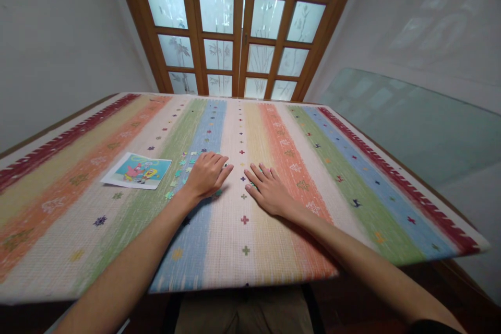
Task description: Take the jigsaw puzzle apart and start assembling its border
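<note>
My left hand (207, 173) is over the middle-left of the table, its fingers curled and the thumb close to the index finger. What lies between those fingertips, if anything, is hidden. Small green and teal jigsaw puzzle pieces (180, 173) lie scattered beside and partly behind this hand. To the right, my right hand (270, 190) rests palm down on the cloth with its fingers spread. Bits of green show at its fingers, too small to make out. Left of the pieces lies a picture card (143, 171) with a pink starfish and a yellow sponge character.
A striped, patterned tablecloth (227, 255) covers the table, whose near edge runs below my forearms. Wooden doors with frosted panes (217, 55) stand beyond the far edge. A pale glass panel (376, 109) leans at the right wall.
</note>
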`<state>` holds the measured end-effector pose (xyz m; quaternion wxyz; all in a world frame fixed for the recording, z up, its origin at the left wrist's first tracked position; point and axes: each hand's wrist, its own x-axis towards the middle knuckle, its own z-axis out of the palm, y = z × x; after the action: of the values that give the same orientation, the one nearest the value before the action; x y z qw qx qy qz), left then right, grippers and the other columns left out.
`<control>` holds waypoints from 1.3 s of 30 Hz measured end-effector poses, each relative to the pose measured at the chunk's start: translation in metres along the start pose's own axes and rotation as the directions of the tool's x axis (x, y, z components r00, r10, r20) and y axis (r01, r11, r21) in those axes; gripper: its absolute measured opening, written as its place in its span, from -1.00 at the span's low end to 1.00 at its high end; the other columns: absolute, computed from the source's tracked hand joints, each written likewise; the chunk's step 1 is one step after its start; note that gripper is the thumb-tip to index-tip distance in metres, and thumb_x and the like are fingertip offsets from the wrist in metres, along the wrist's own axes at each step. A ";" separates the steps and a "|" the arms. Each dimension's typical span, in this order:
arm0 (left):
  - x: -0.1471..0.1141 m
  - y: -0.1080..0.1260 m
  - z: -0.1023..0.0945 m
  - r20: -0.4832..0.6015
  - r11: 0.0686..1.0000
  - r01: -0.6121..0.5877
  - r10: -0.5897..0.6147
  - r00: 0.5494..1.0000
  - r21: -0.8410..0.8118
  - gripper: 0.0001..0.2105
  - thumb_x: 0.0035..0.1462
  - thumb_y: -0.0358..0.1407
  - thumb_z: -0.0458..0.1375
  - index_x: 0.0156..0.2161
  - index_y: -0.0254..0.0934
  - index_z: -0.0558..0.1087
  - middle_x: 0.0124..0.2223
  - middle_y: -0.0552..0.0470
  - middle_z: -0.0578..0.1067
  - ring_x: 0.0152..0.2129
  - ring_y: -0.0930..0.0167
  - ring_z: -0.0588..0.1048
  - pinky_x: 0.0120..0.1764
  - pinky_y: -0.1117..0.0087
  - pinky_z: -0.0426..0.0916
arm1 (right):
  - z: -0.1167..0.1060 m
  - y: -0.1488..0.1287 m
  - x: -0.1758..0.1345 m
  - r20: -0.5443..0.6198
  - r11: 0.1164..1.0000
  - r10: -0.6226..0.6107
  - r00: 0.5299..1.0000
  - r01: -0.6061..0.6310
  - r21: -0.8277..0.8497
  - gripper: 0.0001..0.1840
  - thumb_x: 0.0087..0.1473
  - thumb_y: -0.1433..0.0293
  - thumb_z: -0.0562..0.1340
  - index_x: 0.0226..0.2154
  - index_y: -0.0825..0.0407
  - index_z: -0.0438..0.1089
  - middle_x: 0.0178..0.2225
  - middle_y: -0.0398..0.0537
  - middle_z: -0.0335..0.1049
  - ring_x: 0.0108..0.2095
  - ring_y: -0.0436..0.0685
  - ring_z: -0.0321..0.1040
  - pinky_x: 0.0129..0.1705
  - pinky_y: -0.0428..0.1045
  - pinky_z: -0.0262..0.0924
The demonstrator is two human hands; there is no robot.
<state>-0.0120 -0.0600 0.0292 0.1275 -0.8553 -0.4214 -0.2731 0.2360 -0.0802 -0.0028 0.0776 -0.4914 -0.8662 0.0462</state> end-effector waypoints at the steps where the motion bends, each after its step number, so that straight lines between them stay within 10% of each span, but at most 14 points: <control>1: 0.000 0.000 0.000 0.001 1.000 -0.002 0.002 1.000 0.004 -0.65 0.45 -0.18 -0.11 -0.04 -0.28 0.49 -0.16 -0.18 0.59 -0.19 0.13 0.48 -0.10 0.03 0.35 | 0.000 0.006 0.000 0.002 1.000 -0.008 1.000 0.008 -0.005 -0.33 0.45 0.02 -0.19 0.43 -0.09 0.10 0.48 0.06 -0.08 0.47 0.41 -0.19 0.40 0.45 -0.18; 14: -0.001 -0.001 0.002 0.005 1.000 -0.011 0.011 1.000 0.006 -0.75 0.43 -0.21 -0.05 -0.10 -0.21 0.47 -0.19 -0.11 0.57 -0.20 0.17 0.48 -0.11 0.07 0.34 | -0.013 0.073 0.003 -0.014 0.999 0.053 0.998 -0.053 -0.004 -0.37 0.47 0.15 -0.21 0.43 -0.02 0.10 0.47 0.16 -0.08 0.46 0.42 -0.19 0.37 0.48 -0.13; 24: 0.001 0.002 -0.002 0.057 0.999 -0.027 0.024 0.998 0.042 -0.71 0.44 -0.22 -0.07 -0.06 -0.28 0.49 -0.14 -0.16 0.60 -0.16 0.15 0.49 -0.07 0.08 0.34 | -0.016 0.027 -0.013 -0.022 0.927 -0.375 0.927 0.374 -0.029 -0.46 0.48 0.17 -0.06 0.40 -0.12 0.13 0.44 -0.08 0.03 0.49 0.26 -0.28 0.46 0.39 -0.33; 39: 0.001 0.000 -0.002 0.048 0.999 -0.005 0.004 0.999 0.033 -0.74 0.43 -0.23 -0.04 -0.08 -0.27 0.47 -0.17 -0.13 0.59 -0.18 0.18 0.49 -0.09 0.13 0.32 | -0.009 0.101 -0.020 -0.136 0.963 -0.269 0.954 0.261 -0.069 -0.47 0.46 0.24 -0.05 0.33 0.02 0.30 0.41 0.10 0.08 0.46 0.35 -0.15 0.43 0.40 -0.13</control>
<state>-0.0127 -0.0602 0.0313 0.1320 -0.8604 -0.4268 -0.2453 0.3332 -0.0453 -0.0114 0.1331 -0.3747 -0.9173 -0.0222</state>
